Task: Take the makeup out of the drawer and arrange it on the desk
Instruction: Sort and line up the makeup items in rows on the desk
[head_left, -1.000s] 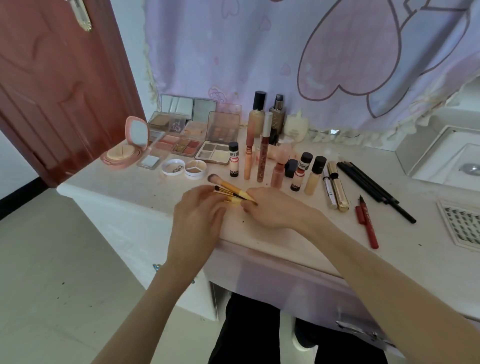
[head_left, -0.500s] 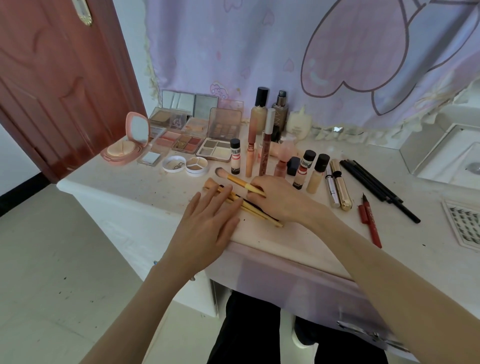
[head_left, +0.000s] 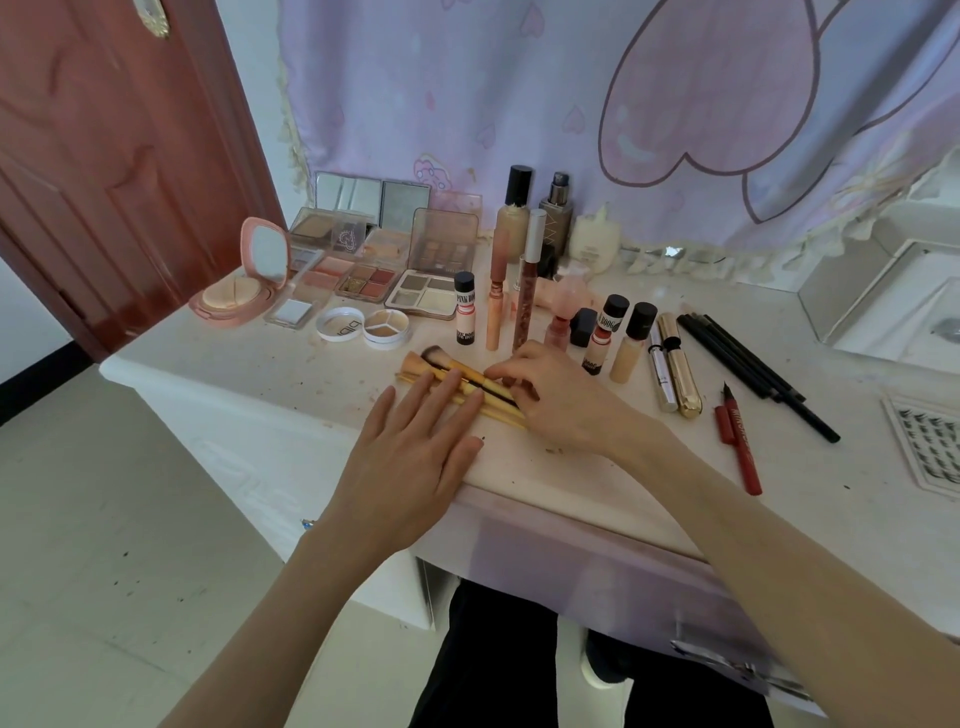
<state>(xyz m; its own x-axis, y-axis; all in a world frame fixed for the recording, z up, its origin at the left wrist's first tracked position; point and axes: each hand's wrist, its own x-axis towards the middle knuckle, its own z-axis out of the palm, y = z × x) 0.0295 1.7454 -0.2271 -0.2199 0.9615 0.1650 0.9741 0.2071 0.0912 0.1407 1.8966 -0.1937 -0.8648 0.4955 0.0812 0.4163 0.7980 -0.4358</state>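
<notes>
Both forearms reach in from the near edge of the desk (head_left: 249, 384) and meet over a small bundle of yellow-handled brushes (head_left: 470, 382) lying flat on its top, the bristle ends pointing away to the left.

The left hand (head_left: 415, 447) lies palm down with its fingers straight and close together. The fingertips (head_left: 451, 383) rest across the handles of the brushes, pressing them against the desk, while the heel of the hand sits at the near edge of the desk.

The right hand (head_left: 558, 400) comes in from the right of the brushes, wrist low on the desk, fingers curled. Its fingertips (head_left: 501, 373) seem to pinch the handle of the dark-bristled brush on top of the bundle, though the grip itself is partly hidden by the knuckles.

Behind the brushes stand small bottles and tubes, among them a white bottle with a black cap (head_left: 464, 314). Left of that bottle are open eyeshadow palettes (head_left: 422, 296) and a pink compact (head_left: 244, 280) with its mirror lid up. Right of the brushes lie a gold tube (head_left: 679, 371), black pencils (head_left: 748, 358) and a red liner pen (head_left: 740, 441).
</notes>
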